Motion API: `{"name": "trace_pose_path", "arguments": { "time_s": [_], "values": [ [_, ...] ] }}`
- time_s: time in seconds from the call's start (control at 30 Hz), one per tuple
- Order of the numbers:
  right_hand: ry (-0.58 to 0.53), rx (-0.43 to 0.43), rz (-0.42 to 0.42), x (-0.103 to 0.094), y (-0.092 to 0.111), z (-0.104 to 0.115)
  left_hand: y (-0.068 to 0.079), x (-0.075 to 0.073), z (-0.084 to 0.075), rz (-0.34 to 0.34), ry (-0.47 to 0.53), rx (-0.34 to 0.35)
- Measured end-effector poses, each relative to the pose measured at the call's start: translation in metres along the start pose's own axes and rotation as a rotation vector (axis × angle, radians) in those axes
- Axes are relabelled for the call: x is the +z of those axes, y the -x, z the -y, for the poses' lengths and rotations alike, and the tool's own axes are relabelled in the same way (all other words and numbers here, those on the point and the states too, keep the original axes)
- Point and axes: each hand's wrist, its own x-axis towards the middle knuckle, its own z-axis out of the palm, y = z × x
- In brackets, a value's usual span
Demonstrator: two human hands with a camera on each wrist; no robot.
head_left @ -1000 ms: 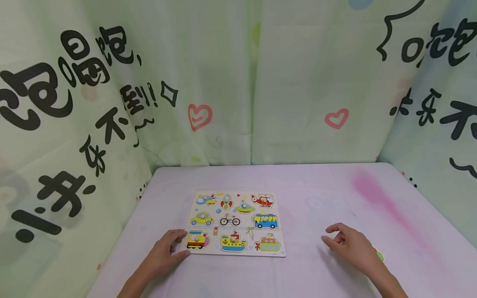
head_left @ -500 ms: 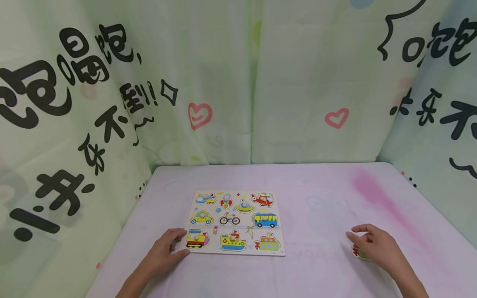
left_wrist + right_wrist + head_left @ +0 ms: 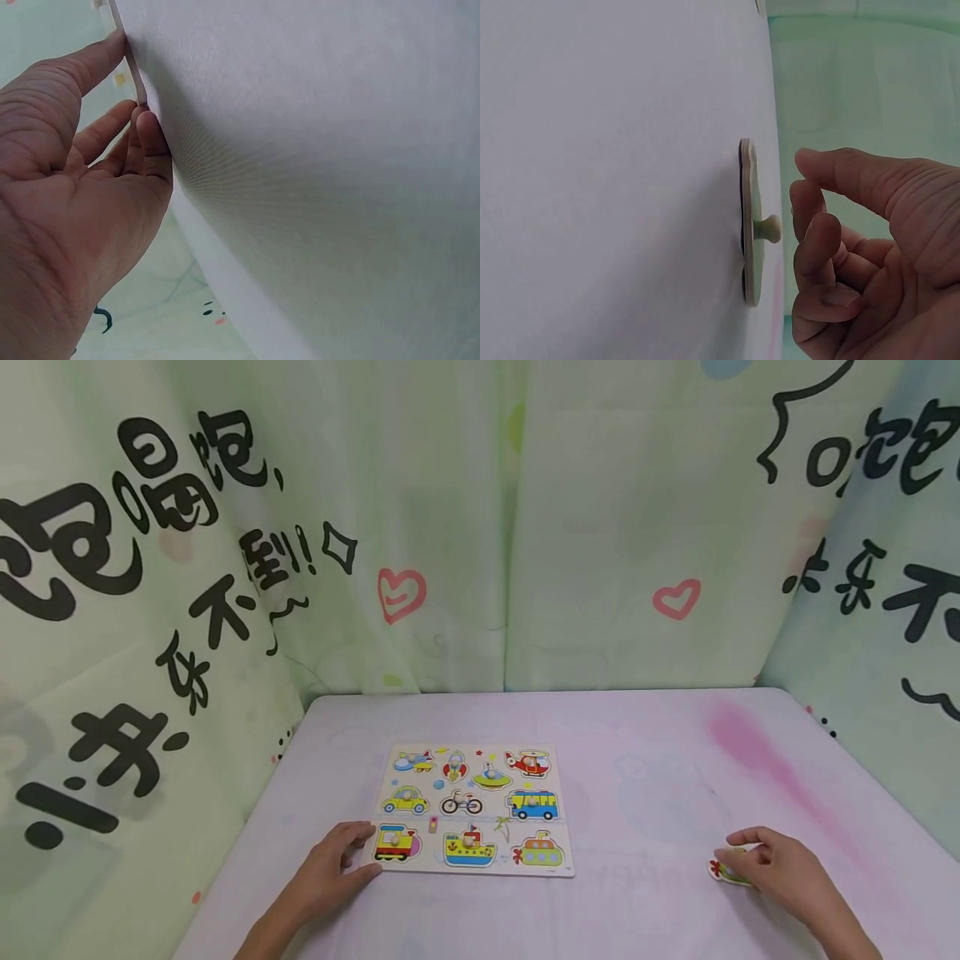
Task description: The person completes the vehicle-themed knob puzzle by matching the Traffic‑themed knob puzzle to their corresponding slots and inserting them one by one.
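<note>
A wooden knob puzzle board lies on the table, bearing vehicle pictures, several with knobs. My left hand touches its near left corner with thumb and fingers; in the left wrist view the fingertips lie against the board's edge. At the right, a green submarine puzzle piece with red at its left end lies flat, partly hidden under my right hand. The right wrist view shows its round knob just short of the bent thumb and fingers, with a gap between.
The table has a white cover with a pink smear at the right. A pale green curtain with black writing and hearts encloses its back and sides.
My right hand has moved to the right and slightly toward me, passing over the submarine piece and uncovering its left end. The left hand and board stay in place.
</note>
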Motion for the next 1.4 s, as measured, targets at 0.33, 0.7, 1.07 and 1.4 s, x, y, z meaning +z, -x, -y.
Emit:
{"name": "trace_pose_path", "arguments": {
  "time_s": [0.33,0.7,1.07,1.4],
  "values": [
    [-0.011,-0.006,0.024,0.002,-0.001,-0.019,0.000,0.000,0.000,0.000,0.010,-0.008],
    [0.010,-0.036,-0.004,0.004,-0.001,-0.022,0.000,0.000,0.000,0.002,0.003,-0.013],
    [-0.085,0.017,-0.020,0.006,0.004,-0.018,-0.001,0.000,0.000,0.007,0.013,-0.008],
    [-0.106,0.012,0.002,0.015,0.001,-0.021,0.000,0.001,0.001,-0.002,0.020,0.001]
  ]
}}
